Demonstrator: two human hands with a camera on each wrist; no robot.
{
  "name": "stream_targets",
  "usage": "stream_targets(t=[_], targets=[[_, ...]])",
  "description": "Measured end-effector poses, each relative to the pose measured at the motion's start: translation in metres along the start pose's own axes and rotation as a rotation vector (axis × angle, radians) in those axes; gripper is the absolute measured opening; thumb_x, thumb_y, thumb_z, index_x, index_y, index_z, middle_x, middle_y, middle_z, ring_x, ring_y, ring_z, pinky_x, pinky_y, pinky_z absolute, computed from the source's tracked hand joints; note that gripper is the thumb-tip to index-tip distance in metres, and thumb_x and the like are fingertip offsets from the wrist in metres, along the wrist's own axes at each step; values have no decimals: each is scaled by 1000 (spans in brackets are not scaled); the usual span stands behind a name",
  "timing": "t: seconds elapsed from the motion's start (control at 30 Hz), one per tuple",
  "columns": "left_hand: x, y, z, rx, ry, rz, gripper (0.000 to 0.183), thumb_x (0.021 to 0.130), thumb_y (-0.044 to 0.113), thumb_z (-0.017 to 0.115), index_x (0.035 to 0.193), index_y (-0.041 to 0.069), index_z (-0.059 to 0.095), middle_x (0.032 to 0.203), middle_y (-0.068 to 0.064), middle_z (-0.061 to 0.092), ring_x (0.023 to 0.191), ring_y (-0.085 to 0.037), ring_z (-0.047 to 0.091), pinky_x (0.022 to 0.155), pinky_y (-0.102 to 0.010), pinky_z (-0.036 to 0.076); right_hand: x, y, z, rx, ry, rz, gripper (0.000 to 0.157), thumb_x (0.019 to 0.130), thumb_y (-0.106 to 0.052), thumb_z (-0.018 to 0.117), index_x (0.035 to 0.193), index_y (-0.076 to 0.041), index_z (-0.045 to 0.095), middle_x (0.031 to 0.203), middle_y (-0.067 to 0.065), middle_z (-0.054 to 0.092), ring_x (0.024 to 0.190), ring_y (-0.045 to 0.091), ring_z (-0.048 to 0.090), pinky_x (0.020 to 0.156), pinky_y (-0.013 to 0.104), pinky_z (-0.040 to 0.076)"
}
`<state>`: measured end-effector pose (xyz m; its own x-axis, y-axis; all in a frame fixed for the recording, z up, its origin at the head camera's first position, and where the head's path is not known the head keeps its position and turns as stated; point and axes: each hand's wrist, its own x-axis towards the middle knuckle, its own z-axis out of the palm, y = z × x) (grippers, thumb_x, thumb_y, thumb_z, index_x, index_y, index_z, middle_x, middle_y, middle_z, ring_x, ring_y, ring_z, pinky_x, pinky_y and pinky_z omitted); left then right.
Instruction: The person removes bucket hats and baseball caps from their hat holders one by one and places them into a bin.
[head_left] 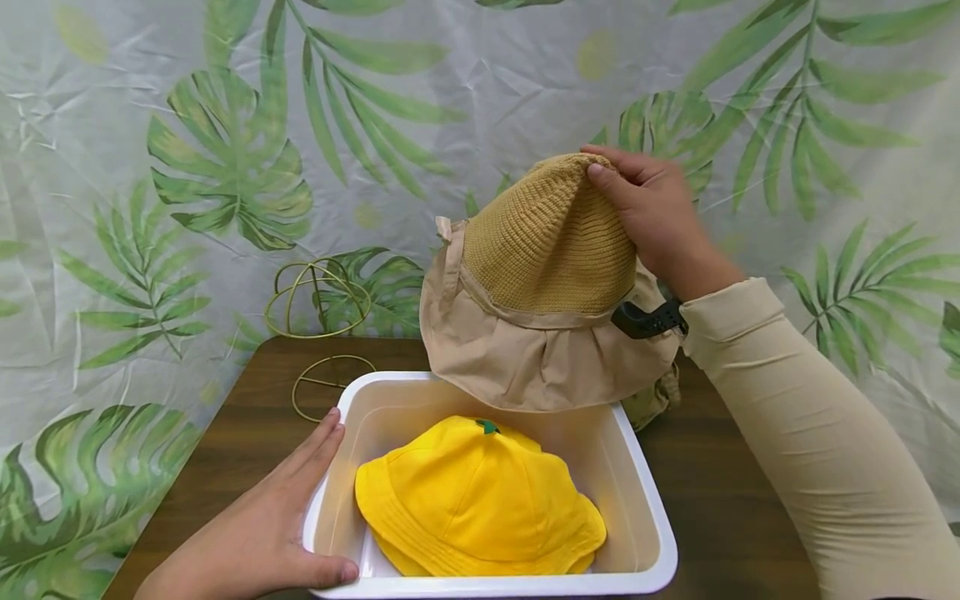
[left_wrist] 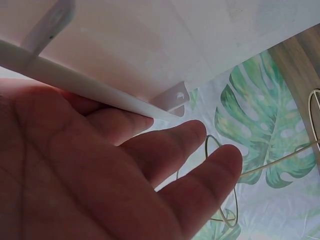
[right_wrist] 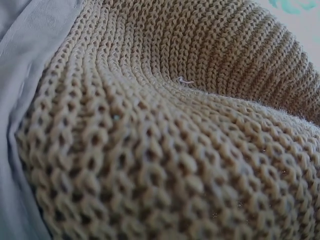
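My right hand (head_left: 656, 204) pinches the crown tip of a sun hat (head_left: 547, 242) with a mustard knit crown and a beige gathered cloth brim. The hat hangs over the back of a white plastic bin (head_left: 663, 550), its brim overlapping the rear rim. Ribbed knit (right_wrist: 150, 140) fills the right wrist view. Inside the bin lies a yellow bucket hat (head_left: 480, 496), crown up, with a small green tab on top. My left hand (head_left: 262, 508) rests against the bin's left side, thumb at the front rim; its fingers (left_wrist: 170, 150) stretch out straight along the rim in the left wrist view.
A gold wire stand (head_left: 318, 297) stands on the dark wooden table (head_left: 247, 425) behind the bin at the left. An olive fabric item (head_left: 652, 404) shows partly behind the bin's right rear corner. A leaf-patterned cloth (head_left: 517, 83) hangs behind the table.
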<state>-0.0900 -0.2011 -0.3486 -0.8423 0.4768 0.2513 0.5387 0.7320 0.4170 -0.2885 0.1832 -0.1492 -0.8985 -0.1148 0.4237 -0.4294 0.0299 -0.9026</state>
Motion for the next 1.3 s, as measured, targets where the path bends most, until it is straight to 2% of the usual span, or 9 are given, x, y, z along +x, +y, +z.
stream_targets(t=[0.2, 0.4, 0.57, 0.7, 0.77, 0.83, 0.93, 1.1, 1.3], targets=[[0, 1, 1, 1, 3, -10, 119, 62, 64, 72, 149, 10, 11, 155, -4, 5, 136, -23, 20, 97, -1, 4, -10, -5, 10, -9, -55, -6, 34, 84, -20, 66, 117, -14, 66, 127, 6, 55, 122, 16, 43, 89, 21, 42], [0, 1, 1, -2, 3, -10, 118, 62, 64, 72, 148, 9, 13, 154, -4, 7, 136, -23, 21, 97, -1, 4, -17, -8, 13, -24, -64, -12, 34, 84, -22, 66, 118, -15, 65, 129, 3, 54, 125, 12, 39, 95, 24, 39], [1, 1, 0, 19, -1, -9, 118, 62, 65, 71, 148, 7, 14, 154, -5, 7, 137, -23, 18, 98, -3, 2, -18, -13, 13, 9, -37, -28, 34, 84, -21, 67, 117, -15, 66, 125, 5, 56, 121, 15, 43, 91, 22, 40], [1, 2, -2, 89, 3, -2, 118, 61, 69, 68, 147, 5, 18, 154, -6, 10, 138, -25, 16, 101, -6, -3, -20, -19, 15, 65, -26, -58, 33, 84, -18, 67, 116, -12, 66, 122, 9, 56, 117, 20, 46, 84, 21, 45], [0, 4, -3, 129, -6, -21, 118, 61, 73, 65, 147, 6, 19, 154, -4, 11, 138, -24, 13, 106, -15, -1, -21, -23, 16, 82, -32, -64, 33, 84, -17, 67, 116, -11, 66, 122, 10, 56, 116, 20, 46, 83, 21, 45], [1, 5, -4, 163, -22, -41, 118, 61, 76, 62, 147, 8, 19, 154, -3, 11, 139, -24, 11, 110, -29, 4, -24, -25, 18, 91, -44, -59, 33, 84, -16, 66, 116, -10, 66, 121, 11, 56, 116, 21, 47, 84, 21, 46], [2, 7, -5, 195, -43, -68, 118, 60, 79, 58, 147, 9, 20, 154, -1, 10, 139, -25, 8, 108, -47, 14, -28, -28, 22, 68, -70, -50, 33, 84, -16, 66, 117, -11, 65, 122, 10, 57, 117, 21, 46, 85, 21, 45], [2, 9, -7, 226, -58, -81, 118, 60, 82, 55, 147, 8, 23, 154, -1, 10, 139, -29, 10, 105, -51, 18, -35, -30, 28, 0, -115, -62, 33, 86, -18, 65, 118, -13, 65, 126, 8, 55, 118, 20, 46, 87, 22, 44], [2, 11, -9, 220, -74, -98, 119, 59, 82, 54, 147, 9, 21, 154, 0, 10, 139, -27, 9, 103, -53, 21, -46, -34, 38, -93, -163, -71, 32, 85, -21, 65, 117, -15, 66, 126, 4, 56, 123, 13, 44, 89, 22, 43]])
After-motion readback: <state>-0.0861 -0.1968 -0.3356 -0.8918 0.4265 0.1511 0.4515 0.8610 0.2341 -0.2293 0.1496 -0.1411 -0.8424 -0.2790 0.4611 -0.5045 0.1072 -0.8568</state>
